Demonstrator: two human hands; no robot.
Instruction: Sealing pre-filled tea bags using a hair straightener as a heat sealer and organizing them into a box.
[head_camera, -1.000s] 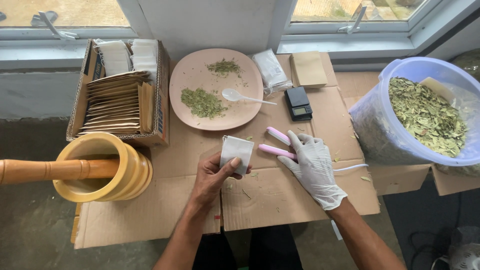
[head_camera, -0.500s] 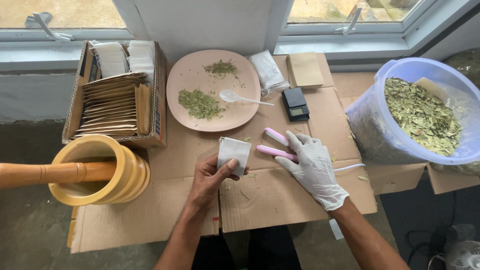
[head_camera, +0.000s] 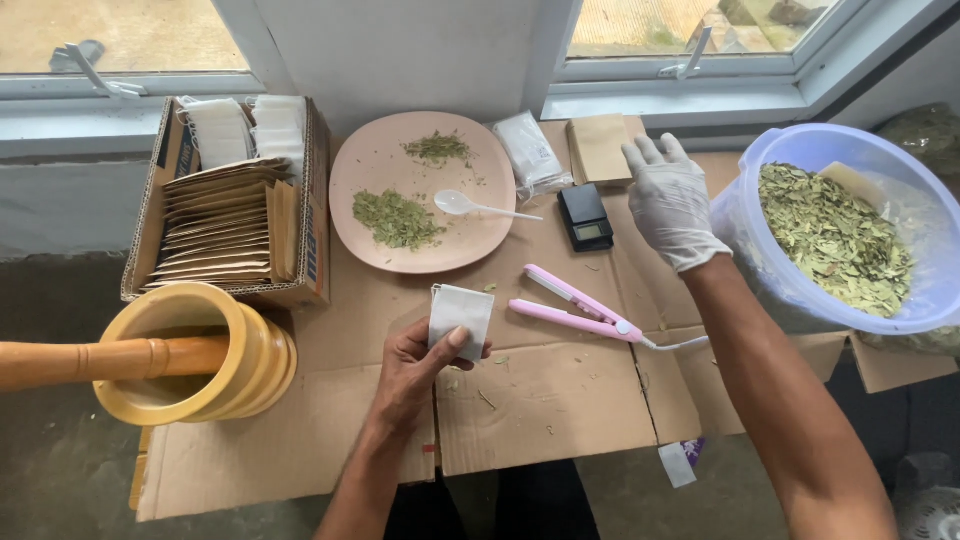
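My bare left hand (head_camera: 415, 372) pinches a small white paper sachet (head_camera: 461, 315) above the flattened cardboard (head_camera: 540, 400). Farther back, my right hand (head_camera: 668, 200), in a white glove, hovers with fingers spread and nothing in it, between a small black pocket scale (head_camera: 585, 216) and a brown paper envelope (head_camera: 598, 147). A pink clamp-style heat sealer (head_camera: 575, 305) lies open on the cardboard, between the two hands. A pink plate (head_camera: 372, 160) holds two heaps of crushed green leaves and a white plastic spoon (head_camera: 478, 206).
A cardboard box (head_camera: 315, 210) of brown envelopes and white sachets stands at the left. A yellow mortar (head_camera: 200, 365) with a wooden pestle (head_camera: 90, 360) sits near the front left. A large blue tub (head_camera: 760, 260) of dried leaves is at the right. Clear packets (head_camera: 530, 155) lie behind the plate.
My right hand has lifted off the pink sealer and moved back and up toward the scale and envelope. The left hand still holds the sachet.
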